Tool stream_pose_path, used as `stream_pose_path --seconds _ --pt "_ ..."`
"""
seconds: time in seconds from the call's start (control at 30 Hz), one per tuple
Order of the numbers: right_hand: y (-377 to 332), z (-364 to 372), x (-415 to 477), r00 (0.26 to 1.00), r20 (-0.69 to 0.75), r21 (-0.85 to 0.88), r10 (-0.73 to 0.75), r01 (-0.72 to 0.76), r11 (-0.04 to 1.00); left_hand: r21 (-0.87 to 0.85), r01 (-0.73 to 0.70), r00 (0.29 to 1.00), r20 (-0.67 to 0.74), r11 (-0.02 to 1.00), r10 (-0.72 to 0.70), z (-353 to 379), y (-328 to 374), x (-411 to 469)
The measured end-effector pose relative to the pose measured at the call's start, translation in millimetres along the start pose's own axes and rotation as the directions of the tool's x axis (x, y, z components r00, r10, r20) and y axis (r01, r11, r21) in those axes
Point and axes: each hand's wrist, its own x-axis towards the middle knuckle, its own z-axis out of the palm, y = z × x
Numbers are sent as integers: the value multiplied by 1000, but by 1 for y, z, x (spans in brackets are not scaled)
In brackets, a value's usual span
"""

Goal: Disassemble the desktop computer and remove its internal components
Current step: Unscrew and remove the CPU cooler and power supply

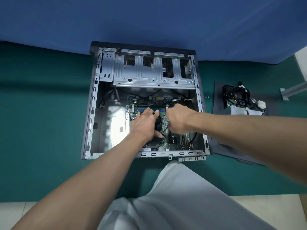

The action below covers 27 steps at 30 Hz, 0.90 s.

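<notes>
The open desktop case [93,100] lies flat on a green mat, its motherboard [174,140] still inside. My left hand [144,123] rests flat on the black CPU cooler [158,123], fingers straight and reaching toward the memory slots [162,110]. My right hand [179,120] is curled just right of the cooler. It grips a thin dark tool that looks like a screwdriver [166,128], whose shaft points down at the cooler's right edge. The hand is blurred, and the tool's handle is hidden inside it.
A metal drive cage [149,72] spans the far end of the case. To the right, a removed power supply with tangled cables [237,100] sits on the dark side panel [219,103]. Two small screws [207,97] lie beside the case. My knee [174,196] is at the near edge.
</notes>
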Motion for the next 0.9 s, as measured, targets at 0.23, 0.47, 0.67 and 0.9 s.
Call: stream_pose_path --seconds 0.23,0.47,0.67,0.9 --pt "-2 -12 8 914 -26 -310 -404 377 873 55 36 999 -38 998 -34 -7 -3 -10" --pt "-4 -10 26 979 27 393 203 -197 898 259 -40 994 -89 965 66 -14 -6 -4" --pt "-3 -9 15 995 -16 -105 -102 99 990 297 -58 991 -99 953 91 -14 -7 0" --pt "5 -11 15 888 -34 -316 -458 426 848 269 2 995 -92 963 23 -12 -7 1"
